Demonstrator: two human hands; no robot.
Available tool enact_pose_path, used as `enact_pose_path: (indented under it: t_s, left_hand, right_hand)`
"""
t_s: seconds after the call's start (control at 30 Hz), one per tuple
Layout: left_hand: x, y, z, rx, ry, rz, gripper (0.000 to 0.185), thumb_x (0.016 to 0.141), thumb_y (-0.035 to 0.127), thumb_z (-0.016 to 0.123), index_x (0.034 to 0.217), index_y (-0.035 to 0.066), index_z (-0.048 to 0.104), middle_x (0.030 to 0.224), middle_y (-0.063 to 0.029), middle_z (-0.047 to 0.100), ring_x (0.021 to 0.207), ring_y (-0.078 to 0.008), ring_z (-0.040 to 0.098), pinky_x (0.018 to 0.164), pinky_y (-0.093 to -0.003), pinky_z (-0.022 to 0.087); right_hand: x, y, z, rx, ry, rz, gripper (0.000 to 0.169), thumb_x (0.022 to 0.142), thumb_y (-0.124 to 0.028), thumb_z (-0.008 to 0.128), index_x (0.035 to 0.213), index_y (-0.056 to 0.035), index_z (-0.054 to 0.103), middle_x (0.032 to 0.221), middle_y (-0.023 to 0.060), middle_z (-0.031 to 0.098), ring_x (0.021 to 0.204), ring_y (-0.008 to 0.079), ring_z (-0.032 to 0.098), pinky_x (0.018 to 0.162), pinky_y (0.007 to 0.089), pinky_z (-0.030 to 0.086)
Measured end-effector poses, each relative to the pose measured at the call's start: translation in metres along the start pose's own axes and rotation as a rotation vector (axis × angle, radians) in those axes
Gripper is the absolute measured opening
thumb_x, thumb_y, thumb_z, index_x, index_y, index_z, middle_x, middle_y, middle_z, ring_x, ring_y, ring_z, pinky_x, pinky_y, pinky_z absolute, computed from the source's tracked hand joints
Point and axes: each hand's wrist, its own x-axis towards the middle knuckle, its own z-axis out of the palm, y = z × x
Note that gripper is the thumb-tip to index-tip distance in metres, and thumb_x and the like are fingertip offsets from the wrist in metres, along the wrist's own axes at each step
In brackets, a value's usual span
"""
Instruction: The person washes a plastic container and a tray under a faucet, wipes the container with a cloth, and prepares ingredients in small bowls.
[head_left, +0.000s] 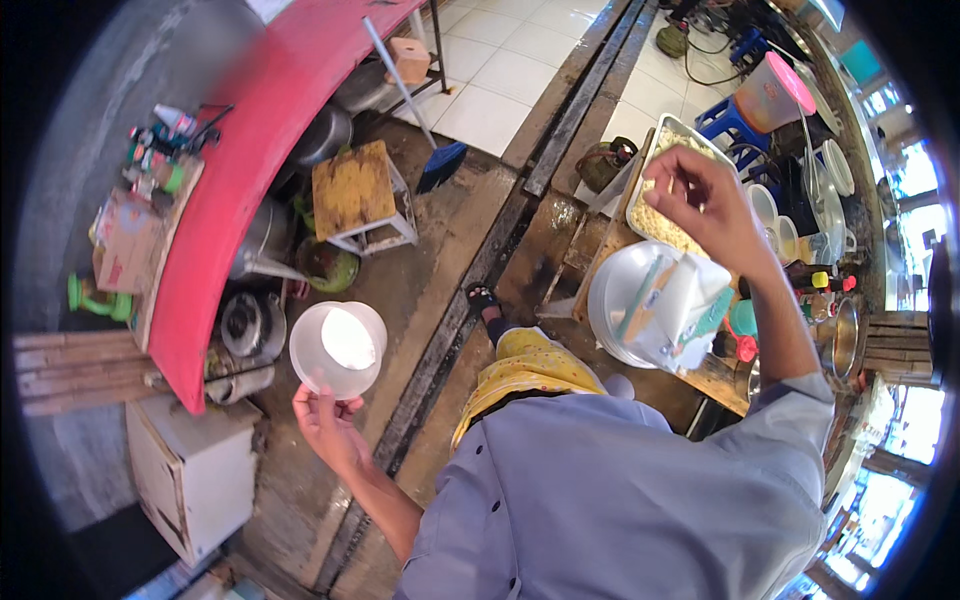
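My left hand (330, 431) grips a translucent white plastic tub (311, 356) by its rim, thumb at the near edge. Inside the tub is something bright white, too overexposed to identify. On my right side, my right hand (701, 202) hangs above a metal tray (664, 120) of pale, crumbly food (660, 225). Its fingers are curled, and whether they pinch anything is unclear. Just below that hand stand stacked white plates (607, 300), with a pack of tissues (675, 307) lying on top.
A red-covered counter (247, 202) curves along the left. Near it are a wooden-topped stool (352, 191), a broom (442, 161) and a white cabinet (199, 465). A drain channel (495, 255) crosses the wet floor. Sauce bottles (821, 281) and a pink-lidded bucket (769, 94) stand right.
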Motion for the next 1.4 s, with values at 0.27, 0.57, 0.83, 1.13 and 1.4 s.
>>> enact_pose_path:
  t_s: [0.27, 0.57, 0.83, 1.13, 1.4]
  left_hand:
    - [0.143, 0.011, 0.104, -0.023, -0.049, -0.050, 0.024, 0.099, 0.009, 0.061, 0.121, 0.006, 0.056, 0.108, -0.0067, 0.065, 0.077, -0.0133, 0.063, 0.062, -0.0259, 0.054]
    - [0.308, 0.027, 0.206, 0.071, -0.118, -0.058, 0.024, 0.099, 0.017, 0.062, 0.122, 0.009, 0.058, 0.100, -0.0071, 0.066, 0.073, -0.0124, 0.061, 0.066, -0.0272, 0.054]
    - [0.452, 0.024, 0.364, 0.006, -0.403, -0.129, 0.021, 0.100, 0.013, 0.061, 0.118, 0.004, 0.056, 0.101, -0.0100, 0.069, 0.072, -0.0117, 0.064, 0.060, -0.0230, 0.056]
    - [0.563, 0.034, 0.596, 0.103, -0.792, -0.181, 0.027, 0.099, 0.012, 0.061, 0.122, 0.004, 0.049, 0.101, -0.0087, 0.066, 0.072, -0.0126, 0.066, 0.061, -0.0238, 0.058]
    - [0.582, 0.014, 0.805, 0.162, -1.021, -0.183, 0.028, 0.099, 0.017, 0.062, 0.122, 0.006, 0.051, 0.098, -0.0087, 0.067, 0.072, -0.0145, 0.065, 0.062, -0.0268, 0.056]
  right_hand:
    - [0.187, 0.039, 0.002, -0.093, -0.011, -0.069, 0.022, 0.087, -0.016, 0.075, 0.103, -0.0049, 0.065, 0.072, 0.0063, 0.064, 0.064, 0.0178, 0.061, 0.059, 0.0333, 0.048]
    - [0.302, 0.125, 0.043, -0.037, -0.026, 0.070, 0.028, 0.088, -0.025, 0.075, 0.106, -0.0048, 0.067, 0.085, 0.0123, 0.070, 0.078, 0.0282, 0.069, 0.071, 0.0400, 0.053]
    - [0.272, 0.325, 0.163, -0.084, -0.056, 0.738, 0.032, 0.089, -0.036, 0.072, 0.096, -0.0051, 0.067, 0.073, 0.0086, 0.067, 0.066, 0.0216, 0.067, 0.061, 0.0368, 0.054]
    - [0.098, 0.385, 0.338, 0.877, 0.592, 1.742, 0.021, 0.095, -0.022, 0.063, 0.079, -0.0096, 0.059, 0.060, 0.0047, 0.052, 0.045, 0.0188, 0.053, 0.037, 0.0373, 0.040]
    - [0.232, 0.426, 0.317, 1.183, 0.828, 1.710, 0.028, 0.092, -0.020, 0.064, 0.069, -0.0071, 0.056, 0.056, 0.0069, 0.052, 0.041, 0.0202, 0.053, 0.035, 0.0363, 0.039]
